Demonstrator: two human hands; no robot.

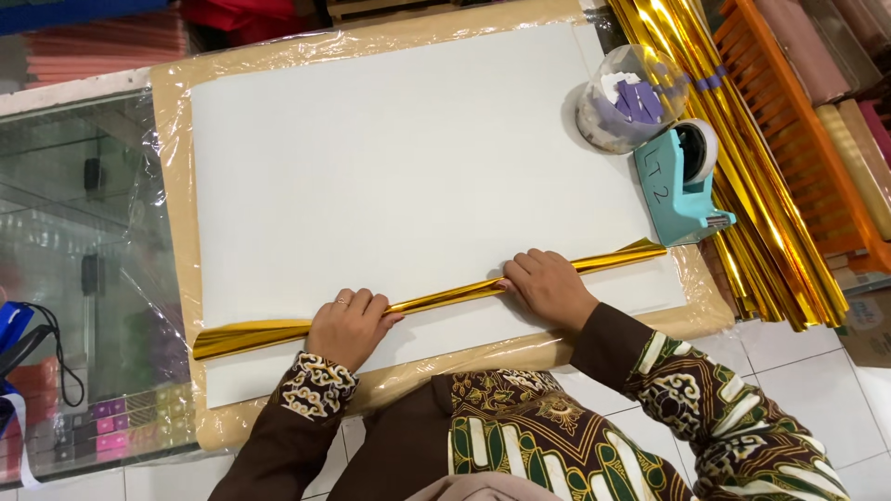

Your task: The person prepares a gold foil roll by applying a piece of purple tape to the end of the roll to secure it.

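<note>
both the left hand (348,325) and the right hand (549,286) pressed curled fingers onto a rolled gold foil sheet (445,297) lying across the white board (408,158).

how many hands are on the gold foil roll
2: the left hand presses the gold foil roll near its flared left end, and the right hand presses it right of the middle.

Boxes and one label

We see small pink and purple boxes (116,422) under the glass, lower left; a handwritten label (657,181) marks the teal dispenser (682,190).
</note>
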